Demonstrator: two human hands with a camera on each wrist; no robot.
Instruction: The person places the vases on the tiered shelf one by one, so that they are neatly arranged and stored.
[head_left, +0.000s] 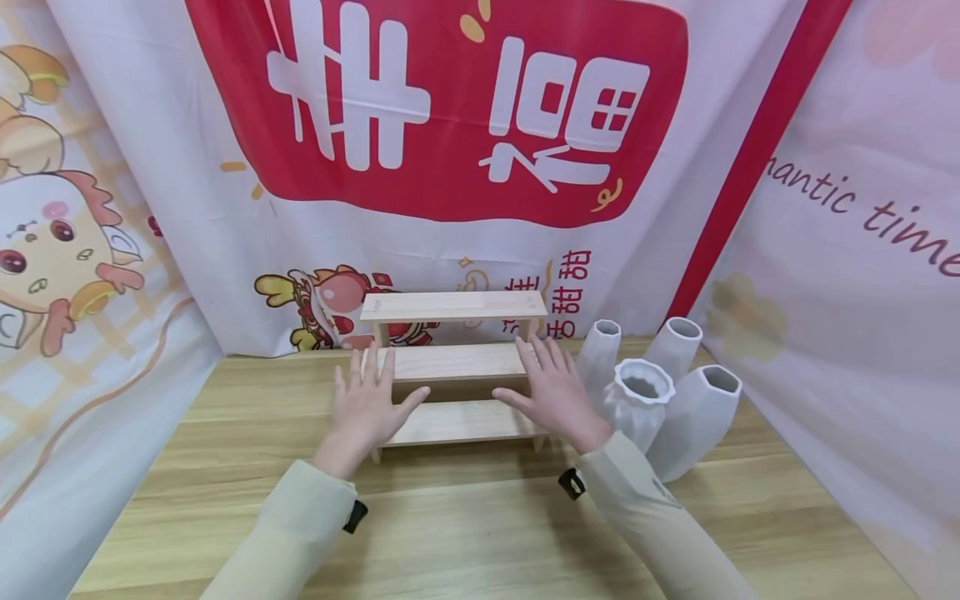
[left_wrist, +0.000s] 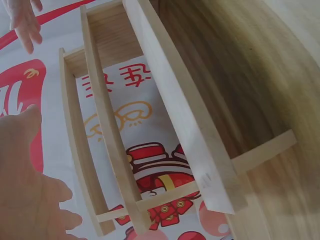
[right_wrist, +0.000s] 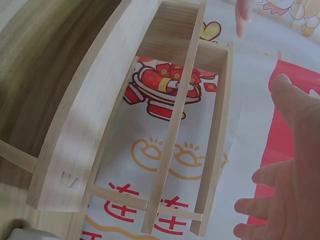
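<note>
A three-tier wooden step shelf (head_left: pixel 459 362) stands on the table near the back cloth. My left hand (head_left: pixel 367 406) is spread over its left end, and my right hand (head_left: pixel 553 390) over its right end. Both hands have straight, parted fingers and thumbs pointing inward, with nothing held. In the left wrist view, a gap shows between the left hand (left_wrist: pixel 32 185) and the shelf's boards (left_wrist: pixel 175 100). The right wrist view likewise has the right hand (right_wrist: pixel 287 175) apart from the shelf (right_wrist: pixel 95 115).
Several white vases stand close together right of the shelf: a slim one (head_left: pixel 600 354), a ruffled-rim one (head_left: pixel 637 408), a round-mouthed one (head_left: pixel 675 350) and a faceted one (head_left: pixel 697 425). Printed cloths (head_left: pixel 120 250) enclose the wood-grain table (head_left: pixel 465 533) at the back and sides.
</note>
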